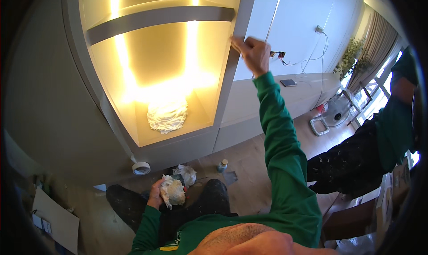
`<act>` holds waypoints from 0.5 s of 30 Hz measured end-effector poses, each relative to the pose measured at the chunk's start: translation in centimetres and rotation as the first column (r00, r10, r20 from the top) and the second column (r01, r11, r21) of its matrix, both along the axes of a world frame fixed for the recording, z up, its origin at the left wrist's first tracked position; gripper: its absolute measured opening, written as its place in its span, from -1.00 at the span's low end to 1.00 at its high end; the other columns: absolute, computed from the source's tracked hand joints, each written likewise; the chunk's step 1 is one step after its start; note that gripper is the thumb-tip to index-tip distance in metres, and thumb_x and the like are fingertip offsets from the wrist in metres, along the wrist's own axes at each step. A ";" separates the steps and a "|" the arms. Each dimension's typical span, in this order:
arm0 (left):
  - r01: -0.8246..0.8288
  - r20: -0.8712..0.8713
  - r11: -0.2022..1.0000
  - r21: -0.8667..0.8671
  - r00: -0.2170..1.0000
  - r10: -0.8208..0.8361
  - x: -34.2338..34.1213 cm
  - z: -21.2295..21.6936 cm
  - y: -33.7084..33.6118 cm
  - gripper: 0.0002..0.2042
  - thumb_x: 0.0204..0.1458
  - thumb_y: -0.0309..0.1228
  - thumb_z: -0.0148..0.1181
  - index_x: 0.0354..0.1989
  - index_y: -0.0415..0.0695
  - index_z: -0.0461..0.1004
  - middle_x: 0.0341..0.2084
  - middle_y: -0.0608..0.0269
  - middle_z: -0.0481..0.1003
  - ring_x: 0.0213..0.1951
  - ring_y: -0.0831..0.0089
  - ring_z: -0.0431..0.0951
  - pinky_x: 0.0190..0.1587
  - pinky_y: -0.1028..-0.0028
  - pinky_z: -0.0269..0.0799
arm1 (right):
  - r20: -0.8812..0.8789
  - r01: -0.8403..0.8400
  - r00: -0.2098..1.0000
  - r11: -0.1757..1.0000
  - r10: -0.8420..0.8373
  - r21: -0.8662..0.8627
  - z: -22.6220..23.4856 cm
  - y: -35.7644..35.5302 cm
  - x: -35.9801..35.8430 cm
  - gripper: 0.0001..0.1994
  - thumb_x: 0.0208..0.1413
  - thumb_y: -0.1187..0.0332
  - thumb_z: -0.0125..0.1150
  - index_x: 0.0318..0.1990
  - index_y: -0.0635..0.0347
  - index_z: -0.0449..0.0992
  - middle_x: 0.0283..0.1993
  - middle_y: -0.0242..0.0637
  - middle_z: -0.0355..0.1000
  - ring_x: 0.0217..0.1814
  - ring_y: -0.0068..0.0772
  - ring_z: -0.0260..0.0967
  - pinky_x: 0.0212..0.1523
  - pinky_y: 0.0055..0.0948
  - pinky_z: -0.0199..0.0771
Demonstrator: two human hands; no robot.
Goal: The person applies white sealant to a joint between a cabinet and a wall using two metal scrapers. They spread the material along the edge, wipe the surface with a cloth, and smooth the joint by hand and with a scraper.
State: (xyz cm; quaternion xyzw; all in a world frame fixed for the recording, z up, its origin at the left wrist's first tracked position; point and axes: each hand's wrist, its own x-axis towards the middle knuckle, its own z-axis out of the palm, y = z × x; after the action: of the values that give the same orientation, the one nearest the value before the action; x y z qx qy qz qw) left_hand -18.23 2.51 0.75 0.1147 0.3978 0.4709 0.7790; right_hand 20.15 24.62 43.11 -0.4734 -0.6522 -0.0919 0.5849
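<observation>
My right arm in a green sleeve reaches up to the frame edge [230, 61] of a lit cabinet niche. Curled fingers of my right hand [255, 54] press at that edge; what they pinch, if anything, is hidden. Low over my lap, my left hand [156, 195] grips a crumpled whitish wad [173, 191], cloth or plastic, too unclear to tell. Beside it lies a second pale crumpled bundle [187, 174]. Inside the niche, a bunched white cloth [167, 116] rests on the bottom board, under bright light strips.
A roll of white tape [141, 168] hangs by the cabinet base. On the floor stand a small bottle [222, 166] and a plastic-wrapped fan [335, 110]. A phone [288, 83] lies on the ledge near loose wires [278, 55]. Another person [356, 152] stands at right.
</observation>
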 end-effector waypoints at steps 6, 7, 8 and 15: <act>0.013 0.082 1.000 0.021 0.996 -0.015 -1.0 -2.5 -0.1 -0.57 0.10 -0.19 0.19 -0.02 -0.33 0.46 -0.09 -0.05 0.56 -0.05 0.07 0.59 0.10 0.13 0.48 | -0.171 -0.103 0.982 0.988 0.082 -0.114 3.9 -0.5 -0.4 -0.39 -0.05 -0.18 0.42 -0.66 0.31 0.50 -0.76 -0.34 0.33 -0.70 -0.50 0.37 -0.57 -0.47 0.34; 0.012 0.071 1.000 0.019 0.997 -0.014 -0.7 -2.6 -0.2 -0.57 0.10 -0.19 0.19 -0.02 -0.33 0.46 -0.09 -0.06 0.56 -0.05 0.06 0.59 0.10 0.12 0.48 | -0.200 -0.122 0.976 0.982 0.093 -0.142 2.5 -0.5 0.0 -0.39 -0.05 -0.18 0.42 -0.63 0.32 0.52 -0.75 -0.33 0.35 -0.69 -0.50 0.38 -0.57 -0.47 0.35; 0.007 0.057 1.000 0.017 0.998 -0.008 -0.5 -2.4 -0.4 -0.57 0.10 -0.20 0.18 -0.03 -0.33 0.46 -0.09 -0.06 0.56 -0.05 0.06 0.59 0.10 0.12 0.47 | -0.179 -0.102 0.982 0.971 0.063 -0.218 0.9 -1.1 0.1 -0.43 -0.07 -0.12 0.47 -0.55 0.34 0.53 -0.69 -0.32 0.39 -0.66 -0.52 0.40 -0.56 -0.47 0.35; 0.040 0.086 0.996 0.074 0.995 -0.046 -0.2 -0.5 -0.5 -0.58 0.12 -0.19 0.15 -0.03 -0.35 0.45 -0.08 -0.10 0.55 -0.04 0.01 0.58 0.13 0.10 0.45 | -0.285 -0.042 0.958 0.999 0.042 0.006 -0.5 0.4 -0.3 -0.47 -0.11 -0.02 0.55 -0.56 0.34 0.48 -0.65 -0.34 0.38 -0.59 -0.52 0.34 -0.51 -0.50 0.33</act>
State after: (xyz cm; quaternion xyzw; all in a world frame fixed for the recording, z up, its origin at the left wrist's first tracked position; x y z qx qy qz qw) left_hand -18.39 2.02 0.22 0.1306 0.3432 0.4729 0.8010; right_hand 19.80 25.06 42.61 -0.4677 -0.5710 -0.0101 0.6746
